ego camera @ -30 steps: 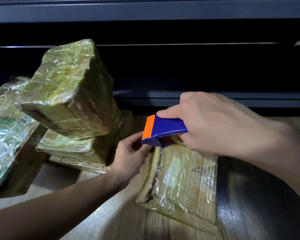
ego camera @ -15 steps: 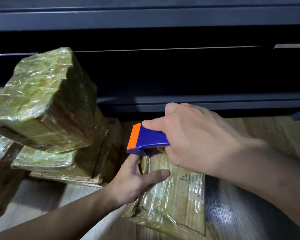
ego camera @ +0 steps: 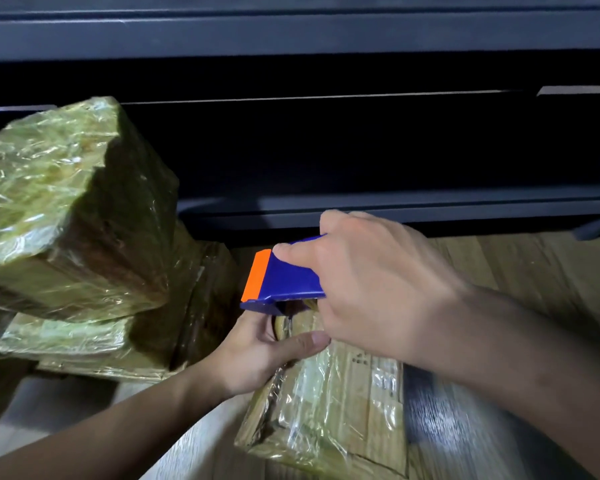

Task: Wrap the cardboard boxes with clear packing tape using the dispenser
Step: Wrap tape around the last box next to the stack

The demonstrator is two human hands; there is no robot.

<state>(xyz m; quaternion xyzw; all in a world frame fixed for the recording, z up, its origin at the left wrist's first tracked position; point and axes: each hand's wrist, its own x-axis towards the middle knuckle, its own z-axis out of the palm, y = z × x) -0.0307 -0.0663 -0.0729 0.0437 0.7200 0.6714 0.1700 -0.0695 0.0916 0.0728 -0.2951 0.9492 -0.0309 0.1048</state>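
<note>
a dark cabinet (ego camera: 361,150) fills the whole upper half of the frame, and its lower rail runs just above the hands. below it we see a wooden floor (ego camera: 534,271), pale at the right and blurred in the lower right corner.

at the upper left a big wrapped box (ego camera: 59,209) sits tilted, its film shiny and creased. it rests on a flat wrapped box (ego camera: 66,341) at the middle left. more wrapped shapes lie in shadow at the left edge, too dark for us to make out.

the near box (ego camera: 343,410) lies on the floor at the lower centre. film covers its left part and bare cardboard with print shows along its right side.

the right hand (ego camera: 371,282), right of centre, has its fingers curled round the blue dispenser (ego camera: 284,278), with the forefinger laid along the top. the dispenser's orange edge faces left and it hovers at the far end of the near box.

the left hand (ego camera: 264,351), just under the dispenser, grips that far end. its thumb presses on the top face and its fingers reach over the edge, where we lose their tips.

a bit of the tape roll (ego camera: 278,328) shows between the hands.
</note>
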